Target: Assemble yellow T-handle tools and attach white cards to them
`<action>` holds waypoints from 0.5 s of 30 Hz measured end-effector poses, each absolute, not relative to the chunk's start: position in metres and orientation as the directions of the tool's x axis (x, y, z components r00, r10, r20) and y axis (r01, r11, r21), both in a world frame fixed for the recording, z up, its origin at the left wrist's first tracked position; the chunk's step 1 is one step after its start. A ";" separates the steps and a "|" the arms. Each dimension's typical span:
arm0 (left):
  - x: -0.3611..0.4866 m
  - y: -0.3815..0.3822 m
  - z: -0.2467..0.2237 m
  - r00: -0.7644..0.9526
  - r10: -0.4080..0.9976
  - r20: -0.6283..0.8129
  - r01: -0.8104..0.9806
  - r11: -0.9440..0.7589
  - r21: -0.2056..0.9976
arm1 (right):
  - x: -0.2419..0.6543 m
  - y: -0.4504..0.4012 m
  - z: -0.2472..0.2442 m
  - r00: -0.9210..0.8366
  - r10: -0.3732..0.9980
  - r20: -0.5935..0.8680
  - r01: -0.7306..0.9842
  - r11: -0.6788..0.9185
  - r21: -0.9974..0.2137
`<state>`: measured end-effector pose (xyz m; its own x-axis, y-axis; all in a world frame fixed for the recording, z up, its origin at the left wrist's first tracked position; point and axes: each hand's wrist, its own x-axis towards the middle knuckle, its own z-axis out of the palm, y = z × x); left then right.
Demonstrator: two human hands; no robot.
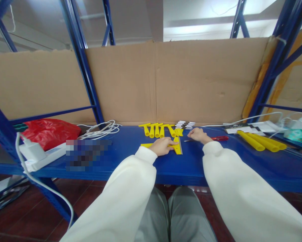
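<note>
- Grips yellow scraper (177, 150) at head end with closed fingers of left hand (161, 146), between worktop's (182, 168) front and back edges.
- Curls right hand (197, 134) nearer back edge; impossible to tell if gripping anything.
- Seems light, stiff, smooth; take by handle (146, 145), clear of blade (181, 148).

Both arms (130, 181) stretch forward over the counter (127, 137); left hand (162, 146) clasped, right hand (198, 134) with fingers (191, 133) curled inward.

Smooth yellow plastic scraper (177, 148), glossy blue metal shelf (130, 148), matt cardboard panel (203, 80), shiny crinkled plastic bag (50, 132)
</note>
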<state>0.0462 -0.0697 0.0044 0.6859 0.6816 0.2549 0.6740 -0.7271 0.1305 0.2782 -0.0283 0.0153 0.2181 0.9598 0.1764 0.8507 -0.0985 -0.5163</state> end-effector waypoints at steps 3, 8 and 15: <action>0.046 -0.070 0.005 0.692 0.677 0.251 0.670 -0.732 0.129 | 0.268 -0.031 0.013 -0.004 0.983 0.185 0.664 0.141 -0.734; 0.046 -0.069 0.003 0.690 0.679 0.252 0.675 -0.729 0.115 | 0.249 -0.038 0.009 -0.240 0.937 0.255 0.507 0.344 -0.790; 0.047 -0.069 0.004 0.690 0.680 0.250 0.680 -0.726 0.098 | 0.243 -0.042 0.010 -0.307 0.921 0.238 0.523 0.372 -0.767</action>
